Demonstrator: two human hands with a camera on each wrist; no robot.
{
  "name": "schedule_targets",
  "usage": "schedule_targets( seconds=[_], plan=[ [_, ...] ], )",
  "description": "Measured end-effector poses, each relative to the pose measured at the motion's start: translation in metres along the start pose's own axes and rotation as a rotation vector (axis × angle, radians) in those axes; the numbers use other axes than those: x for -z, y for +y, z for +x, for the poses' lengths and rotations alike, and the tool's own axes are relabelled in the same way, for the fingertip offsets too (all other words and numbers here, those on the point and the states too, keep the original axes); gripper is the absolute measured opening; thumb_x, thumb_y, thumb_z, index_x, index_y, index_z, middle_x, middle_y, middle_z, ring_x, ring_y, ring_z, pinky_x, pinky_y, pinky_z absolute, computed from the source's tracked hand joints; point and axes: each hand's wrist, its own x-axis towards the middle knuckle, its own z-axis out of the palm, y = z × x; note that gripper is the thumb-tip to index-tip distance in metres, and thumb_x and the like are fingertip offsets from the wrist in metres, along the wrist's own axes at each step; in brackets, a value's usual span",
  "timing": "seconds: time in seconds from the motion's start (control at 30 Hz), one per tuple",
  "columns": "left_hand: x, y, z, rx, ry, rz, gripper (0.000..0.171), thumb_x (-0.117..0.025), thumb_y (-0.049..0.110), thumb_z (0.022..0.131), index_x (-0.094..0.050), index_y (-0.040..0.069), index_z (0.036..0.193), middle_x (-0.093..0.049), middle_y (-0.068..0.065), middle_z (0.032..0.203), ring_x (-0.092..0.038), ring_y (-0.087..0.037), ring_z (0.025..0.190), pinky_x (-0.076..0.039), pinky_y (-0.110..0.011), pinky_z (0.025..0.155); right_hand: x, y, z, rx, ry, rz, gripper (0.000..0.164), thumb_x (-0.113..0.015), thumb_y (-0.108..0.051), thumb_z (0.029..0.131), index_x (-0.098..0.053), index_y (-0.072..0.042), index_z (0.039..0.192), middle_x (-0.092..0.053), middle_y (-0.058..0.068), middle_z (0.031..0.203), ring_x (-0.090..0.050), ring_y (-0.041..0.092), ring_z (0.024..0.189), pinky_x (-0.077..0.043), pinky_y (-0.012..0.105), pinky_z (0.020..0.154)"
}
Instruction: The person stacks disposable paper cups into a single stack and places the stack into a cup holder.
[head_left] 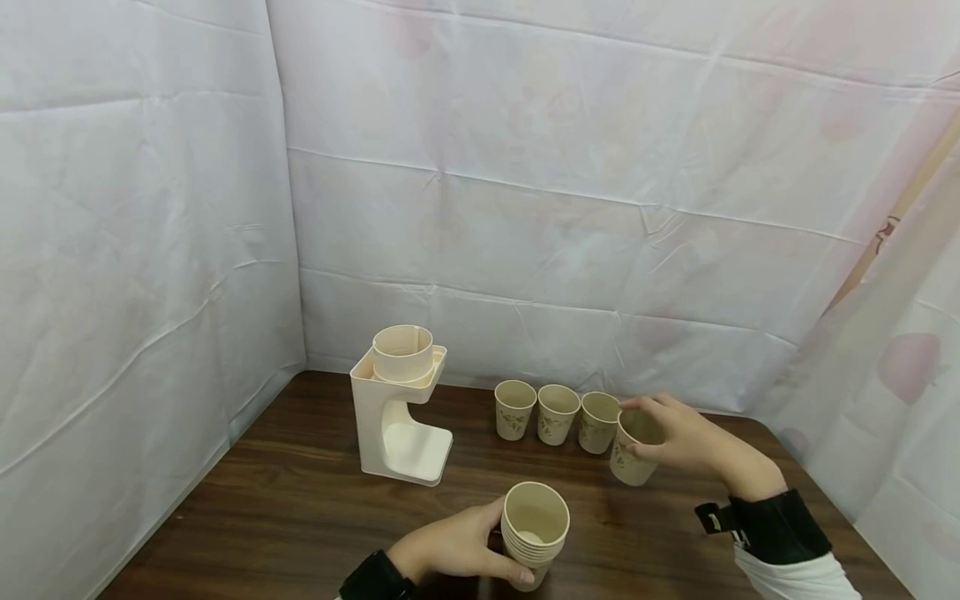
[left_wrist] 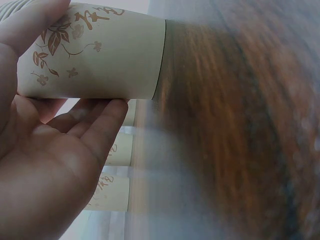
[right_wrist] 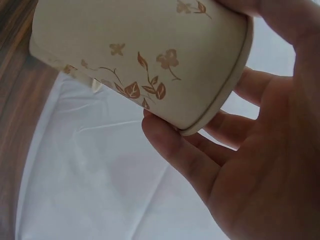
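Observation:
My left hand grips a stack of beige paper cups near the front of the table, thumb on one side and fingers on the other. In the left wrist view, brown leaf and flower prints show on the lowest cup. Farther right, my right hand pinches a single paper cup by its rim and side. That cup stands at the right end of a row, beside three more upright paper cups. Whether its base touches the table cannot be told.
A cream C-shaped stand with a round cylinder on top stands left of the row. Dark wood table lies beneath everything. White cloth hangs behind and at both sides, close to the cups.

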Motion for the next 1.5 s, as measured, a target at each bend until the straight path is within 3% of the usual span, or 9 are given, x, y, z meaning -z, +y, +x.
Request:
schedule_targets(
  seconds=[0.33, 0.53, 0.77, 1.1, 1.4, 1.5],
  plan=[
    [0.001, -0.001, 0.001, 0.000, -0.012, -0.036, 0.071, -0.072, 0.038, 0.080, -0.032, 0.030, 0.137, -0.054, 0.008, 0.128, -0.045, -0.009, 0.118, -0.037, -0.035, 0.101, 0.009, -0.017, -0.004, 0.070, 0.012, 0.002, 0.054, -0.070, -0.037, 0.081, -0.053, -0.016, 0.127, -0.054, 0.011, 0.121, -0.049, 0.029, 0.112, -0.045, 0.054, 0.087],
    [0.001, 0.001, 0.001, 0.009, -0.009, -0.034, 0.071, -0.073, 0.037, 0.079, -0.032, 0.031, 0.137, -0.054, 0.008, 0.127, -0.044, -0.009, 0.118, -0.036, -0.035, 0.102, 0.019, -0.031, -0.009, 0.111, 0.039, 0.009, 0.055, -0.066, -0.046, 0.083, -0.049, -0.028, 0.132, -0.052, 0.002, 0.122, -0.047, 0.022, 0.114, -0.045, 0.054, 0.088],
    [0.001, -0.001, 0.001, 0.006, -0.005, -0.017, 0.071, -0.072, 0.040, 0.080, -0.032, 0.030, 0.137, -0.054, 0.007, 0.127, -0.045, -0.009, 0.118, -0.037, -0.036, 0.101, 0.028, -0.049, -0.011, 0.183, 0.074, 0.025, 0.056, -0.064, -0.046, 0.085, -0.043, -0.037, 0.135, -0.047, -0.006, 0.127, -0.042, 0.016, 0.118, -0.045, 0.053, 0.089],
    [0.001, -0.001, 0.001, -0.001, -0.018, -0.036, 0.071, -0.072, 0.038, 0.081, -0.031, 0.031, 0.138, -0.053, 0.008, 0.129, -0.044, -0.009, 0.119, -0.037, -0.037, 0.102, 0.026, -0.072, -0.009, 0.307, 0.051, 0.077, 0.055, -0.063, -0.042, 0.087, -0.042, -0.032, 0.137, -0.046, -0.009, 0.130, -0.045, 0.009, 0.116, -0.050, 0.039, 0.084],
    [0.002, -0.001, 0.000, 0.013, -0.043, -0.043, 0.068, -0.070, 0.038, 0.082, -0.031, 0.031, 0.137, -0.052, 0.009, 0.128, -0.045, -0.008, 0.117, -0.039, -0.035, 0.100, 0.017, -0.101, -0.005, 0.418, 0.067, 0.135, 0.054, -0.064, -0.038, 0.087, -0.043, -0.030, 0.136, -0.044, -0.009, 0.130, -0.049, 0.009, 0.098, -0.048, 0.026, 0.068],
    [0.002, -0.002, 0.000, 0.017, -0.047, -0.045, 0.069, -0.070, 0.039, 0.082, -0.030, 0.031, 0.138, -0.052, 0.010, 0.128, -0.045, -0.008, 0.116, -0.040, -0.034, 0.099, 0.013, -0.108, -0.004, 0.444, 0.074, 0.133, 0.054, -0.065, -0.038, 0.087, -0.043, -0.030, 0.136, -0.044, -0.009, 0.131, -0.047, 0.009, 0.106, -0.049, 0.028, 0.072]
  ],
)
